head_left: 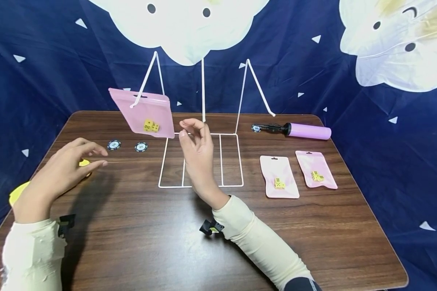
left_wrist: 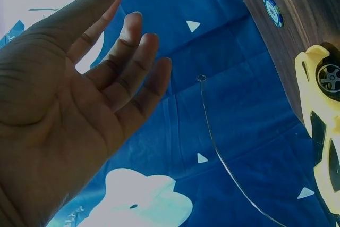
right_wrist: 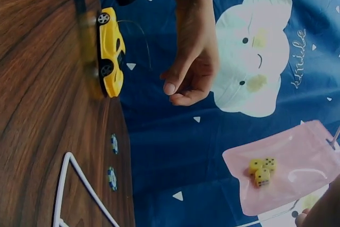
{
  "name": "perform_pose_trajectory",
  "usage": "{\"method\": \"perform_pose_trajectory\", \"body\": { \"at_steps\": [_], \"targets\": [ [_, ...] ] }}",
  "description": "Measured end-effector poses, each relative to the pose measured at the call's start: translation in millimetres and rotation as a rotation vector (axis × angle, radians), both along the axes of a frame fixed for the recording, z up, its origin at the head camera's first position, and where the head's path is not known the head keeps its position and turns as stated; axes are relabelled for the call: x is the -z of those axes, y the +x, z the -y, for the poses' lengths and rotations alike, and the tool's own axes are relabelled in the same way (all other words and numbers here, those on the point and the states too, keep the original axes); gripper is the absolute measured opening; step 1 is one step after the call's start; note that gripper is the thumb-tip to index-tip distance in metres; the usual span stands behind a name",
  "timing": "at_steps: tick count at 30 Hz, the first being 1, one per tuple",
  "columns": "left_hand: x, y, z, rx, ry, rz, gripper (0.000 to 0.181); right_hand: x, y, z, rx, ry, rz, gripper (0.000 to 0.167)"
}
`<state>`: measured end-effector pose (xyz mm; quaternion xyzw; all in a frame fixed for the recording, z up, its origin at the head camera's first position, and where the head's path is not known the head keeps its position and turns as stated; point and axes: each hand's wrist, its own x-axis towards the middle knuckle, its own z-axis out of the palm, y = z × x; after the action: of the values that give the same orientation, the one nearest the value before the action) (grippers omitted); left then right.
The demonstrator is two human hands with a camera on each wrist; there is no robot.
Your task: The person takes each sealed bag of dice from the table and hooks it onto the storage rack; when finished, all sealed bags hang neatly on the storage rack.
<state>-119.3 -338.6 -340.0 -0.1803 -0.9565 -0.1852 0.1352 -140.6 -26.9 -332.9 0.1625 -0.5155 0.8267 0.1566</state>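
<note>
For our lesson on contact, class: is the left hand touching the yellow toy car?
Apart: the right wrist view shows blue cloth between the left hand and the toy car.

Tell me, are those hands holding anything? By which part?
Neither left hand nor right hand holds anything; the pink bag hangs from a white hook by its top slot.

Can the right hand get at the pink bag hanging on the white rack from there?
Probably yes: the right hand holds nothing, its fingertips are close to the hanging pink bag, and nothing appears between them in the head view.
</note>
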Motion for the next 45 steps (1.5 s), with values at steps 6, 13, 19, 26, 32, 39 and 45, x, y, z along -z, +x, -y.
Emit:
{"method": "perform_pose_trajectory", "body": {
  "at_steps": [6, 13, 19, 26, 32, 39, 45],
  "targets": [
    [-0.9, -2.0, -1.3, 0.011, 0.002, 0.006, 0.023, 4.3, -0.8, -4.7, -0.008, 0.004, -0.014, 0.027],
    [2.8, -3.8, -2.8, 0.012, -0.002, 0.035, 0.023, 9.3, 0.0, -9.8, -0.003, 0.036, 0.003, 0.027],
    [6.4, -7.3, -9.5, 0.037, -0.003, 0.072, 0.021, 17.6, -5.6, -21.0, 0.031, 0.071, 0.013, 0.027],
    [9.1, -9.3, -17.4, 0.043, 0.003, 0.126, 0.019, 27.0, -13.8, -39.8, 0.082, 0.089, 0.002, 0.025],
    [12.5, -13.1, -26.4, 0.091, -0.014, 0.13, 0.019, 38.9, -17.4, -55.6, 0.079, 0.134, -0.005, 0.024],
    [15.9, -16.1, -36.2, 0.11, -0.031, 0.17, 0.017, 45.9, -17.4, -70.8, 0.113, 0.17, 0.005, 0.023],
    [20.7, -16.7, -38.1, 0.13, -0.029, 0.174, 0.018, 47.4, -18.0, -80.1, 0.133, 0.183, 0.0, 0.022]
  ]
}}
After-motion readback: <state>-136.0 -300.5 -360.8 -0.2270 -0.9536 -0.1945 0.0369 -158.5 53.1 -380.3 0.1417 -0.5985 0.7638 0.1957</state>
